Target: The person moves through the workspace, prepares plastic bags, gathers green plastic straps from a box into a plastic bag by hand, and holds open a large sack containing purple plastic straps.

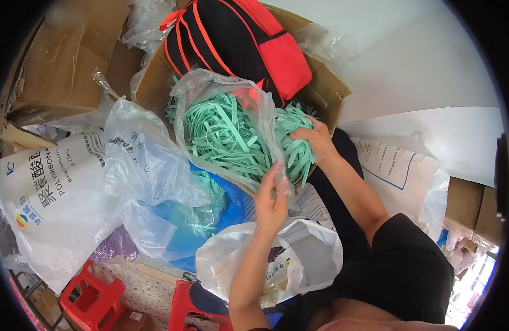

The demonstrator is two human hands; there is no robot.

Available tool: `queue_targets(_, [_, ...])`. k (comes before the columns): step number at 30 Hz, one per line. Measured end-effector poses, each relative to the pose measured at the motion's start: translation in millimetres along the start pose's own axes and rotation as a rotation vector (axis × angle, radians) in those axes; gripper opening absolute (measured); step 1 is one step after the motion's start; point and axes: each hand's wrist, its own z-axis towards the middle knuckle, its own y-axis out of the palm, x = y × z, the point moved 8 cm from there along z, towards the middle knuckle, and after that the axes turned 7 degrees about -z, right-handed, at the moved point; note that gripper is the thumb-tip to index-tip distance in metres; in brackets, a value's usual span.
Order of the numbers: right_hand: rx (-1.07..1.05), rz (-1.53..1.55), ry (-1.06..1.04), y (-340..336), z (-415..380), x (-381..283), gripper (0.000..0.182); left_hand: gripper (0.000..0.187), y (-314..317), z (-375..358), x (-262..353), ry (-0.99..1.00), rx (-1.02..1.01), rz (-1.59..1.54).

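A clear plastic bag (184,129) stands with its mouth open, full of tangled mint-green plastic strips (221,132). My left hand (271,203) pinches the rim of this bag on its near right side. Just outside the bag's right edge, my right hand (316,139) is closed on a bunch of the same green strips (294,132), their ends fanning out below the fingers. Bag and strips rest in an open cardboard box (333,88). How far the bunch is still tangled with strips beneath it cannot be seen.
A red and black backpack (285,63) lies at the box's far side. To the left are a printed white sack (61,204) and a clear bag (141,149). An open white sack (221,248) is near my body. Red stools (91,298) stand below.
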Motion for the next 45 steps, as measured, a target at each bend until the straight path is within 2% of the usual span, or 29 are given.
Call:
queue_targets(3, [-0.017,0.066,0.007,4,-14,-8,0.050,0.037,1,-2,3,0.012,-0.028,0.015])
queue_targets(6, [-0.049,0.070,0.006,4,-30,-14,0.049,0.039,5,0,17,0.135,-0.043,0.061])
queue_targets(10, [-0.094,0.127,-0.024,16,-53,-35,0.051,0.039,7,-4,11,0.045,-0.024,0.032])
queue_targets(19, [-0.087,-0.178,-0.236,26,-77,-123,0.055,0.054,17,-3,4,-0.048,-0.043,0.030])
queue_targets(22, [-0.091,-0.172,-0.371,34,-82,-156,0.050,0.056,26,1,8,-0.013,-0.072,0.090])
queue_targets(27, [-0.156,-0.155,-0.498,55,-94,-193,0.043,0.061,41,7,11,0.009,-0.127,0.145])
queue_targets(30, [-0.225,-0.102,-0.534,75,-106,-207,0.041,0.061,51,10,8,0.093,-0.152,0.234])
queue_targets(34, [-0.312,-0.095,-0.477,99,-103,-195,0.043,0.046,64,12,2,0.068,-0.231,0.314])
queue_targets(36, [-0.355,-0.101,-0.395,107,-81,-169,0.050,0.039,69,9,-1,0.105,-0.207,0.333])
queue_targets(38, [-0.342,-0.134,-0.334,109,-56,-132,0.054,0.035,76,9,0,0.056,-0.272,0.415])
queue_targets(39, [-0.325,-0.272,-0.378,104,-45,-114,0.056,0.033,78,9,-1,0.032,-0.303,0.457])
queue_targets(41, [-0.284,-0.544,-0.457,95,-23,-73,0.061,0.029,86,7,-15,0.182,-0.314,0.485])
queue_targets(42, [-0.289,-0.812,-0.473,91,-14,-51,0.063,0.027,89,5,-19,0.256,-0.321,0.498])
queue_targets(43, [-0.289,-1.080,-0.484,93,-16,-44,0.065,0.025,89,2,-23,0.223,-0.335,0.532])
queue_targets(45, [-0.431,-1.647,-0.504,100,-26,-21,0.068,0.022,90,-5,-29,0.159,-0.369,0.600])
